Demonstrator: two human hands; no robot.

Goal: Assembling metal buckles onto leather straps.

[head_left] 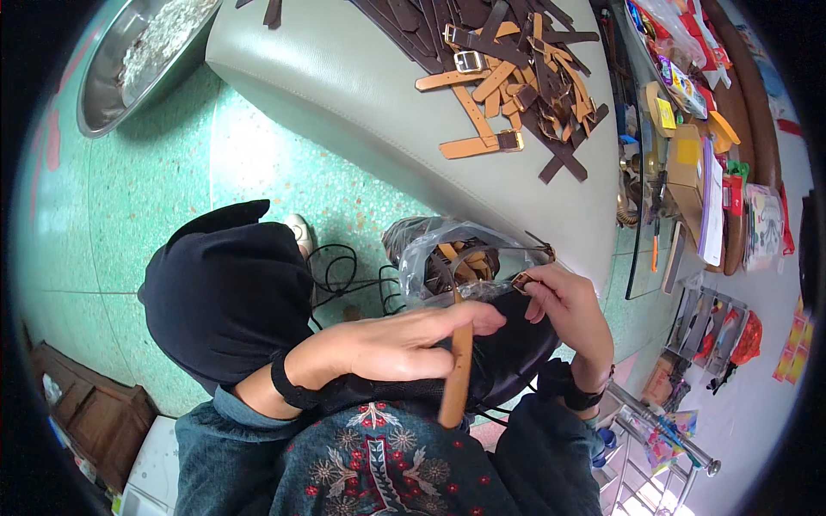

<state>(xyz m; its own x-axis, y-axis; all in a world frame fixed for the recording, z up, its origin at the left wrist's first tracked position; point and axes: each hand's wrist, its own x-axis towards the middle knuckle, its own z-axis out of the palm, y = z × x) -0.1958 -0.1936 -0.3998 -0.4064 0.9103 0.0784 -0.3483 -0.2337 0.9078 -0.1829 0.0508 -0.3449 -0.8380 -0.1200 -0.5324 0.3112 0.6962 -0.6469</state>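
Note:
My left hand (391, 344) is closed around a tan leather strap (456, 387), whose punched end hangs down in front of my shirt. Upward from that hand, the strap seems to bend over in a dark arc toward my right hand (564, 310). Thumb and fingers of the right hand pinch a small metal buckle (520, 281); whether it belongs to the same strap I cannot tell. Just beyond both hands, a clear plastic bag (416, 271) holds several brown and tan straps (465, 262).
A grey padded bench (344, 82) carries a heap of buckled straps (508, 77). At far left stands a metal basin (95, 107). Black cords (340, 258) lie on the green floor beside my knee. A glass-edged table (641, 215) with boxes and packets is at right.

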